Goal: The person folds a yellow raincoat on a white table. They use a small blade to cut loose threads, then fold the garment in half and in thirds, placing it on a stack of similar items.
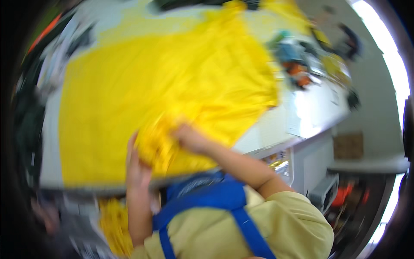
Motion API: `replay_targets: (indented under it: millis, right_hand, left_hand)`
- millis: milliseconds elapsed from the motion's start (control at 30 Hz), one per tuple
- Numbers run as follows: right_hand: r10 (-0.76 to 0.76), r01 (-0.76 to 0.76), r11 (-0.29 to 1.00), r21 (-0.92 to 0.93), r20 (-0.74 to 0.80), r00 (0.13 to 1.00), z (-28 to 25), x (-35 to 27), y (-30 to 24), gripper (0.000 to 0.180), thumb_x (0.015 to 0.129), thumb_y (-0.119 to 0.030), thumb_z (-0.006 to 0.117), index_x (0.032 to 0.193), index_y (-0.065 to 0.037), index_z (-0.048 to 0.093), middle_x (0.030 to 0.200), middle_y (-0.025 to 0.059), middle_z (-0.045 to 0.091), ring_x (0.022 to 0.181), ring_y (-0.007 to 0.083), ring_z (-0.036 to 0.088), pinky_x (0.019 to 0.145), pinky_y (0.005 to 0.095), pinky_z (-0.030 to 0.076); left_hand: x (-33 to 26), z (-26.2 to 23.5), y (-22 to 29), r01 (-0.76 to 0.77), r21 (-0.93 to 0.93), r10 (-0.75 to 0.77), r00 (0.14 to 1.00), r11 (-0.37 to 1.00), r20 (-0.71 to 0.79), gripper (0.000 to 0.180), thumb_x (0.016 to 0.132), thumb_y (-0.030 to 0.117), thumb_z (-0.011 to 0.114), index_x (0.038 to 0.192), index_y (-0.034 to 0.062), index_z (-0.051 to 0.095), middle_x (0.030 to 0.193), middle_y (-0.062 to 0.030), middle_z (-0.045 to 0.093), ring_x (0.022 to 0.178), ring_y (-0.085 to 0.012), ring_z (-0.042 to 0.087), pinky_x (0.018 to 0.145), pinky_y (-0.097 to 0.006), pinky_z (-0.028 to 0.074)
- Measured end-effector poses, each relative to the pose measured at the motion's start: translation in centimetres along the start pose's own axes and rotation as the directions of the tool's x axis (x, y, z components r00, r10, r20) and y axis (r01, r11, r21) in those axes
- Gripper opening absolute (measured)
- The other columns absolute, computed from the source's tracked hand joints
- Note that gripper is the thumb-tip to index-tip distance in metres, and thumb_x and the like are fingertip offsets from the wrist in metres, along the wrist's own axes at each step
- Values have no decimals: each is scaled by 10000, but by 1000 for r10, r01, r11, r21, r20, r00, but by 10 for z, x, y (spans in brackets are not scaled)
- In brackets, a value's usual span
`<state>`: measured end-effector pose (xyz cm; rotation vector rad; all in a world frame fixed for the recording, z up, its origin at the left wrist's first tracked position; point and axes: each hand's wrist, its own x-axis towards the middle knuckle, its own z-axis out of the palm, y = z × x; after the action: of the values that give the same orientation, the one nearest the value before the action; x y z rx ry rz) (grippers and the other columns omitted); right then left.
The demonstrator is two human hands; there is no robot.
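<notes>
White table (302,116) fills the middle of the blurred head view, with small clutter (297,64) at the upper right. Most of it lies under a big yellow cloth (164,82). At lower centre, the left hand (136,166) and right hand (187,137) both clutch a bunched fold of the cloth at the table's near edge, fingers curled into it, forearms rising from below.

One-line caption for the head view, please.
Both hands, left hand and right hand, bunch the near edge of a yellow cloth spread over a white table; image blurred.
</notes>
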<state>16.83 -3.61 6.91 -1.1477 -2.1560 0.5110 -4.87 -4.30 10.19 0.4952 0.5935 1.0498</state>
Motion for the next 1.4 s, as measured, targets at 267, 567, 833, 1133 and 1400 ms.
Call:
replay_targets:
  millis: [267,567,833,1133,1400]
  right_hand:
    - [469,-511,-24,859,461,753,-26,-12,-48,444,763,-99,652,1186,-78,519,1010,113,646,910,243,630,720,344,502]
    - [704,-505,611,609,-126,699,-27,-15,-19,220,711,-24,628,892,-49,507,800,119,597,768,232,601,668,339,466]
    - [-176,127,947,295,144,974,10,12,-65,228,794,-196,642,907,-33,530,1046,182,496,1000,330,495,863,438,405]
    - [583,-326,723,-609,284,761,30,-143,21,740,780,-679,497,1428,-381,297,1512,77,242,1355,452,187,988,753,18]
    - [526,-281,773,-569,327,785,21,-144,16,613,819,-577,527,1384,-379,393,1438,96,345,1298,450,271,997,734,21]
  left_hand:
    - [2,56,-4,66,642,-53,998,764,-39,558,768,-86,562,1289,71,438,940,-66,574,937,-201,570,779,-282,458]
    - [-6,76,-31,-460,888,306,847,13,434,555,683,0,683,1202,23,489,1004,-151,450,997,-323,440,901,-375,366]
    - [46,-77,-4,8,598,94,986,802,-139,210,918,46,450,1125,28,482,977,-86,576,838,-187,586,775,-307,501]
    - [77,-219,96,143,988,362,925,-57,-113,214,813,180,684,781,-21,618,666,-77,614,582,-155,537,513,-304,409]
    - [61,-246,152,430,827,375,745,362,-552,264,815,253,688,768,16,581,620,-35,530,570,-160,495,525,-318,411]
